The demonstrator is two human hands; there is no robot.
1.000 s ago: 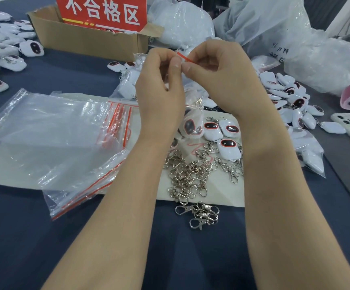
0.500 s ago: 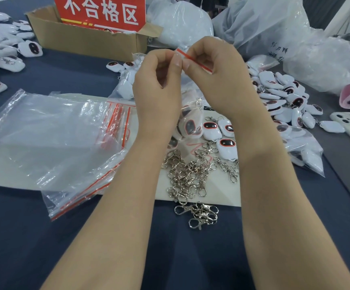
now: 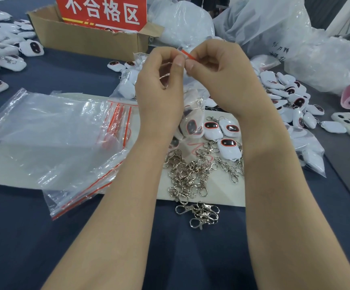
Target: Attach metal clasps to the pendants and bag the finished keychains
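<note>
Both hands are raised over the middle of the surface, thumbs and forefingers close together. The left hand [image 3: 159, 84] and the right hand [image 3: 222, 78] each pinch the red zip strip [image 3: 187, 54] at the top of a small clear bag [image 3: 194, 109]. The bag hangs down between the wrists with a white keychain pendant [image 3: 191, 127] inside it. Just below, on a pale board [image 3: 222, 192], lie three more pendants [image 3: 220, 131] beside a tangle of metal clasps [image 3: 191, 174]. A few clasps [image 3: 201, 212] have spilled onto the dark blue surface [image 3: 23, 237]. A stack of empty zip bags [image 3: 54, 139] lies to the left. Further pendants [image 3: 291, 95] are heaped to the right, and a cardboard box [image 3: 86, 38] stands at the back.
</note>
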